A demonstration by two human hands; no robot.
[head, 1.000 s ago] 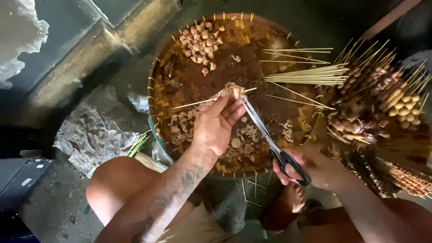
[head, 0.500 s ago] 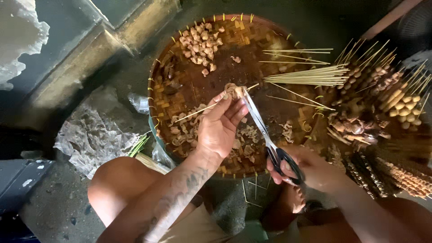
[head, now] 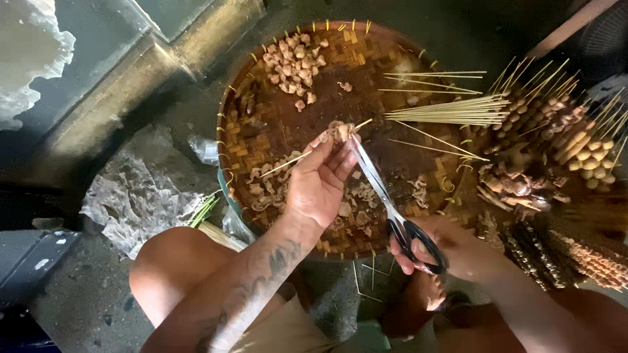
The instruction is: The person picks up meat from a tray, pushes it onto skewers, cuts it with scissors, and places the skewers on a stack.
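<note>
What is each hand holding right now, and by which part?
Left hand pinches a bamboo skewer by its meat-loaded end; right hand grips scissors by the black handles.

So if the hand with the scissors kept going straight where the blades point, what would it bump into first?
Most likely the meat piece on the skewer that the left hand pinches; the scissors in the right hand point right at it, though depth is unclear.

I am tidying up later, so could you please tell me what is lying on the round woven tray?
On the woven tray lie a pile of meat pieces, scattered scraps and bamboo skewers. The left hand covers what lies beneath it.
</note>
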